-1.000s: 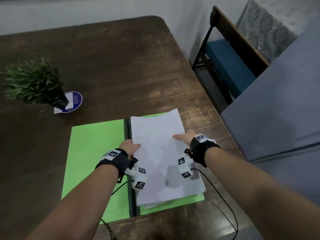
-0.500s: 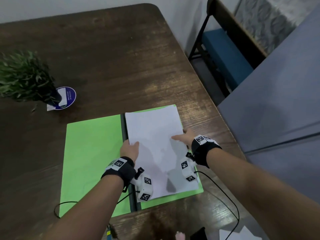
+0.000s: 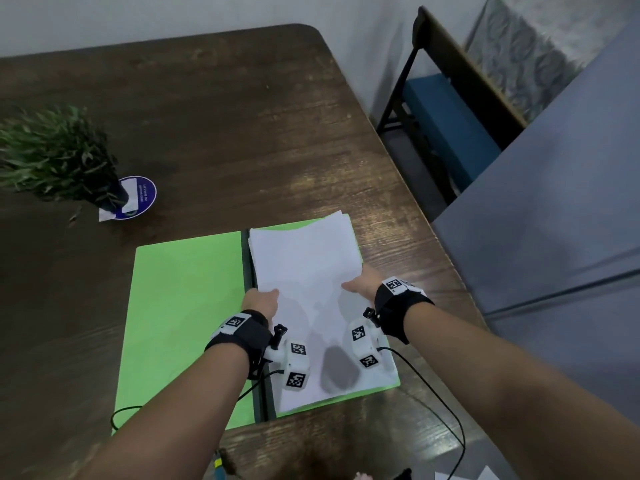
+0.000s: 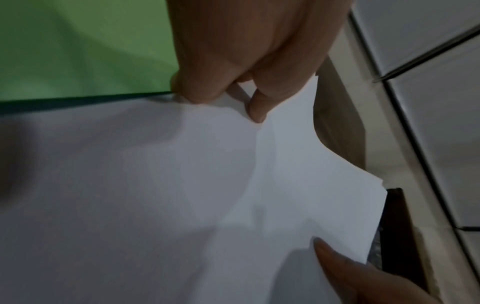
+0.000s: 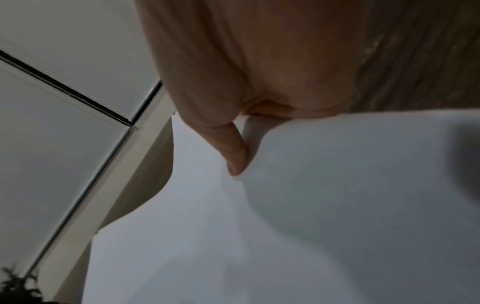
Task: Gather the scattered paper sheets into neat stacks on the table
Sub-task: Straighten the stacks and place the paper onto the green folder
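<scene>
Nearest to us, black cables (image 3: pixel 446 407) trail from our wrist cameras across the front edge of the wooden bench (image 3: pixel 214 126). Our left hand (image 3: pixel 260 301) holds the left edge of the stack of white paper sheets (image 3: pixel 304 271); in the left wrist view its fingers (image 4: pixel 255 107) are curled and pinch that edge, which buckles upward. Our right hand (image 3: pixel 362 284) takes the right edge, thumb on top, and in the right wrist view its fingers (image 5: pixel 233 152) curl round the sheets and bow them up. The stack lies on the right half of an open green folder (image 3: pixel 183 306), against its dark spine, and the far corners of the sheets are fanned slightly out of line. The folder's left half is bare. Farther off on the left stands a small potted plant (image 3: pixel 55 154) on a round blue coaster (image 3: pixel 145 195). Beyond the right edge of the bench stands a chair with a blue seat (image 3: pixel 450 129).
</scene>
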{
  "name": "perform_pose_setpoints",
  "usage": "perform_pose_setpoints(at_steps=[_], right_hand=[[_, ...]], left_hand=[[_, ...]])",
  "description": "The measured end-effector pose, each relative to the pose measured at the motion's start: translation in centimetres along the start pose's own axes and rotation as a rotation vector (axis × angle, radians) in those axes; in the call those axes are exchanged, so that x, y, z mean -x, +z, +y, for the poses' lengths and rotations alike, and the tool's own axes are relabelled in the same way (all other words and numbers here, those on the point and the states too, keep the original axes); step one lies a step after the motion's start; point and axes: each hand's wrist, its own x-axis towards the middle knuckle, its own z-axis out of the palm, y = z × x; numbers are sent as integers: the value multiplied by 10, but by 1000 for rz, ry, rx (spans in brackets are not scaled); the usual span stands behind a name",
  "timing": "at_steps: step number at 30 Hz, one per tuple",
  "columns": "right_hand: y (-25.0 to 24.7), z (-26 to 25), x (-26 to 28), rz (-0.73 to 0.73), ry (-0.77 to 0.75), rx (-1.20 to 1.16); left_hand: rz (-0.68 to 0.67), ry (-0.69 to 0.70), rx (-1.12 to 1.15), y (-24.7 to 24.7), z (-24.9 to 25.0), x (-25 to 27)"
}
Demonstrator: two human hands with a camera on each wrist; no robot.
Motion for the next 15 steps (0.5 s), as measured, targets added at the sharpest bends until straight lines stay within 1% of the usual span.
perform_pose_setpoints(at_steps=[2,4,7,9,11,13,15], right_hand=[[-5,-9,8,-4,-70,-53],[-11,-22,13,2,-167,-171],[-24,-47,18,66,-281,-358],[-33,-72,39,101,-361,-484],[-42,-87,56,125,-439,-587],[-46,-91,71,128,-510,-662],[-44,-85,81,96,-522,-691]], left_hand=[[57,63,29,-4,8,11],[104,181,149,-12,24,27],[112,418,335,-30,52,48],[131,598,380,-43,68,62],[121,734,451,-53,79,76],[68,804,509,-59,77,85],[18,798,507,-58,63,83]])
